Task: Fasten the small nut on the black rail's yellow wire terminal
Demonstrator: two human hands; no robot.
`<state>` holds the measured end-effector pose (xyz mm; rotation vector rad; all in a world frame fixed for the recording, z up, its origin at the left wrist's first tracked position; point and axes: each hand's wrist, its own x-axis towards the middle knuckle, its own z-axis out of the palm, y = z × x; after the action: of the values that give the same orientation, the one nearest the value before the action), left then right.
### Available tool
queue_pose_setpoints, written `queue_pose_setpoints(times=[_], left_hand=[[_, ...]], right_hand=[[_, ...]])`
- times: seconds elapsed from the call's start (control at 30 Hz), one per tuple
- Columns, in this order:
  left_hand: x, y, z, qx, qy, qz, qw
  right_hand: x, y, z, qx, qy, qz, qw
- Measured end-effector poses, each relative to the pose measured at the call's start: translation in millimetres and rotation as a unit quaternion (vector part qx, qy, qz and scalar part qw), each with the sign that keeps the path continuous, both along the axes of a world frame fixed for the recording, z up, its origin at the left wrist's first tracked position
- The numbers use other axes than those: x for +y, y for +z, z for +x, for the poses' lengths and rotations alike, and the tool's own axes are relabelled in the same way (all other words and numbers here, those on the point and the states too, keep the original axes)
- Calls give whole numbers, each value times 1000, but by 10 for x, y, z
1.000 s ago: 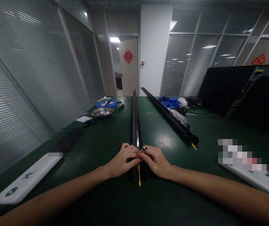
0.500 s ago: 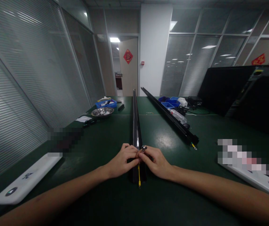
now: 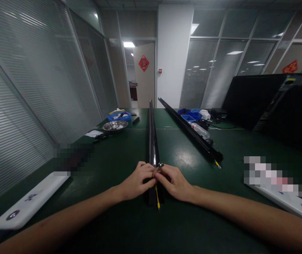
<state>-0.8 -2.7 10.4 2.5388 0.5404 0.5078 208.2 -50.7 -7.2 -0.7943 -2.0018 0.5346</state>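
A long black rail lies on the green table, running straight away from me. Both hands meet at its near end. My left hand is curled against the rail's left side, fingertips pinched at its top. My right hand is closed in a pinch around a small silver metal part on top of the rail. A yellow wire hangs out of the rail's near end, below my fingers.
A second black rail lies angled at the right with a clear plastic bottle beside it. Blue bins and a steel bowl stand further back. White flat panels lie at both near corners. Dark monitors stand at right.
Almost nothing differs. Both hands stay pinched at the rail's end with only tiny finger shifts; the yellow wire's tip sits slightly further right.
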Motion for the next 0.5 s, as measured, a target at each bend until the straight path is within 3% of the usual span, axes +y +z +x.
queue_pose_setpoints(times=[0.5], left_hand=[[25,-27,-3,-9,-21,-5,1000]], right_hand=[[12,-24,7,-20,-1,-9,1000]])
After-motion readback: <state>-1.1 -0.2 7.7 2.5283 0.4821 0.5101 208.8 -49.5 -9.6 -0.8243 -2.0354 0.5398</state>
